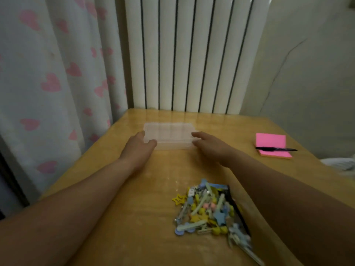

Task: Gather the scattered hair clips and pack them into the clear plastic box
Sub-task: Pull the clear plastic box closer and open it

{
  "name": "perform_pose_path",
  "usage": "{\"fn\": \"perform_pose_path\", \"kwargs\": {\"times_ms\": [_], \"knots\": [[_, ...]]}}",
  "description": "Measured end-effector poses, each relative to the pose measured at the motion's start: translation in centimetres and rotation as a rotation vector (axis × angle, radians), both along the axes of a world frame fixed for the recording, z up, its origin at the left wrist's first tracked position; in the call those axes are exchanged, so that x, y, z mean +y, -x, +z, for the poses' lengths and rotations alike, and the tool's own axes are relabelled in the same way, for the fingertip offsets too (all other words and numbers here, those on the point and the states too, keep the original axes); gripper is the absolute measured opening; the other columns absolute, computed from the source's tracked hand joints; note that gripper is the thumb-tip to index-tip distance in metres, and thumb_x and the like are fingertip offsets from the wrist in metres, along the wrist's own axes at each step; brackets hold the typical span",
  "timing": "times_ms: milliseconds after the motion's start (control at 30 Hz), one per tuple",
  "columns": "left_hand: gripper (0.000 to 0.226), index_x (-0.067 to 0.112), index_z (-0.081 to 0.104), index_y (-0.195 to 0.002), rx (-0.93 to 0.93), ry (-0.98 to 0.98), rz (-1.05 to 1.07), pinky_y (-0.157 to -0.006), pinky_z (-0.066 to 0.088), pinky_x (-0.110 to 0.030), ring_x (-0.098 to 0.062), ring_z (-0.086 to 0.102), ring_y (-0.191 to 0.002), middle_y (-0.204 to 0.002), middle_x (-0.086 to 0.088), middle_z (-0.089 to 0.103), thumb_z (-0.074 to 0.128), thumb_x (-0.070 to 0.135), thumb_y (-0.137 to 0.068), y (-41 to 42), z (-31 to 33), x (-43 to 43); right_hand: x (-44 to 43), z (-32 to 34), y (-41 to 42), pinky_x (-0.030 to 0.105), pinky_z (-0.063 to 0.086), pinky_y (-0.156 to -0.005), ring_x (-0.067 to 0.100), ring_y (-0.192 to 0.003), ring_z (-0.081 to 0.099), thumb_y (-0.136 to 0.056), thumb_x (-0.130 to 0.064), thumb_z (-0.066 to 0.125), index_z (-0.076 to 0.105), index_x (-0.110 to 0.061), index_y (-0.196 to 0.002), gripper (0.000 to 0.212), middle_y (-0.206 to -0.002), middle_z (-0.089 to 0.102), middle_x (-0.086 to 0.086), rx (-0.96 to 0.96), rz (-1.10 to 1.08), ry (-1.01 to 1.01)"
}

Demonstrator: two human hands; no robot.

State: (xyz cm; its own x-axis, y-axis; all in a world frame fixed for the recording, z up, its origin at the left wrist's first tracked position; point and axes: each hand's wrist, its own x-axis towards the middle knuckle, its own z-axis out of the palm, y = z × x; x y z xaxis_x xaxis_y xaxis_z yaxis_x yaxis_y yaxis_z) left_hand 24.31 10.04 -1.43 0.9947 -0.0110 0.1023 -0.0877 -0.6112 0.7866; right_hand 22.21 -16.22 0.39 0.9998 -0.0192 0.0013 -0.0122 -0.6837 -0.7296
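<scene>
A clear plastic box (pixel 170 135) with several compartments lies flat and closed near the far middle of the wooden table (pixel 134 227). My left hand (pixel 139 145) touches its left end, thumb against the front corner. My right hand (pixel 208 144) reaches its right end, fingers at the side wall. Whether either hand truly grips the box is blurred. A heap of colourful hair clips (pixel 209 210), yellow, blue, green and pink, lies near the front of the table between my forearms, partly on a dark-edged clear bag (pixel 237 206).
A pink sticky-note pad (pixel 272 144) with a black pen (pixel 276 149) across it sits at the right of the table. A white radiator (pixel 192 54) stands behind the table, a heart-patterned curtain (pixel 53 83) to the left, and a wall to the right.
</scene>
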Motion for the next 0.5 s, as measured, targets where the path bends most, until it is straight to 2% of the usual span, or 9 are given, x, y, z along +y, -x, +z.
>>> {"fn": "perform_pose_path", "kwargs": {"times_ms": [100, 233, 333, 400, 467, 500], "knots": [[0.066, 0.014, 0.043, -0.162, -0.022, -0.027, -0.184, -0.118, 0.035, -0.033, -0.026, 0.047, -0.148, -0.163, -0.009, 0.048, 0.059, 0.042, -0.104, 3.2, 0.1, -4.0, -5.6, -0.6, 7.1, 0.029, 0.045, -0.090, 0.014, -0.118, 0.060, -0.103, -0.044, 0.055, 0.058, -0.040, -0.142, 0.039, -0.140, 0.062, -0.002, -0.067, -0.132, -0.013], [0.056, 0.014, 0.048, -0.159, -0.047, -0.080, -0.360, -0.107, 0.034, -0.022, -0.021, 0.049, -0.146, -0.162, -0.005, 0.050, 0.054, 0.037, -0.108, 6.9, 0.9, -8.6, -10.1, -0.9, 15.2, 0.027, 0.046, -0.078, 0.006, -0.100, 0.062, -0.098, -0.053, 0.061, 0.061, -0.047, -0.133, 0.035, -0.121, 0.063, -0.003, -0.138, -0.296, 0.009], [0.050, 0.015, 0.053, -0.156, -0.080, -0.124, -0.411, -0.109, 0.039, -0.027, -0.022, 0.053, -0.142, -0.159, -0.003, 0.054, 0.048, 0.037, -0.111, 9.4, 1.2, -10.4, -11.2, -1.5, 18.4, 0.031, 0.048, -0.079, 0.011, -0.099, 0.063, -0.096, -0.051, 0.066, 0.060, -0.042, -0.134, 0.040, -0.117, 0.065, -0.002, -0.202, -0.353, 0.012], [0.046, 0.015, 0.064, -0.146, -0.120, -0.170, -0.406, -0.103, 0.050, -0.035, -0.025, 0.063, -0.129, -0.145, -0.005, 0.066, 0.045, 0.039, -0.112, 10.2, 1.2, -10.7, -11.3, -1.9, 19.5, 0.033, 0.049, -0.083, 0.015, -0.101, 0.062, -0.092, -0.050, 0.072, 0.059, -0.037, -0.136, 0.048, -0.118, 0.064, -0.001, -0.224, -0.347, 0.023], [0.047, 0.009, 0.075, -0.119, -0.185, -0.219, -0.393, -0.086, 0.056, -0.043, -0.030, 0.071, -0.106, -0.114, -0.011, 0.076, 0.043, 0.044, -0.112, 10.7, 1.0, -10.6, -11.6, -2.2, 19.8, 0.035, 0.051, -0.085, 0.018, -0.103, 0.062, -0.087, -0.053, 0.077, 0.056, -0.035, -0.138, 0.058, -0.120, 0.063, 0.001, -0.227, -0.331, 0.057], [0.051, 0.006, 0.074, -0.104, -0.219, -0.236, -0.385, -0.080, 0.056, -0.046, -0.032, 0.071, -0.095, -0.099, -0.014, 0.075, 0.042, 0.046, -0.112, 10.8, 0.9, -10.4, -11.7, -2.3, 19.8, 0.037, 0.052, -0.086, 0.019, -0.103, 0.062, -0.085, -0.055, 0.079, 0.054, -0.034, -0.140, 0.064, -0.122, 0.063, 0.002, -0.226, -0.328, 0.075]]}}
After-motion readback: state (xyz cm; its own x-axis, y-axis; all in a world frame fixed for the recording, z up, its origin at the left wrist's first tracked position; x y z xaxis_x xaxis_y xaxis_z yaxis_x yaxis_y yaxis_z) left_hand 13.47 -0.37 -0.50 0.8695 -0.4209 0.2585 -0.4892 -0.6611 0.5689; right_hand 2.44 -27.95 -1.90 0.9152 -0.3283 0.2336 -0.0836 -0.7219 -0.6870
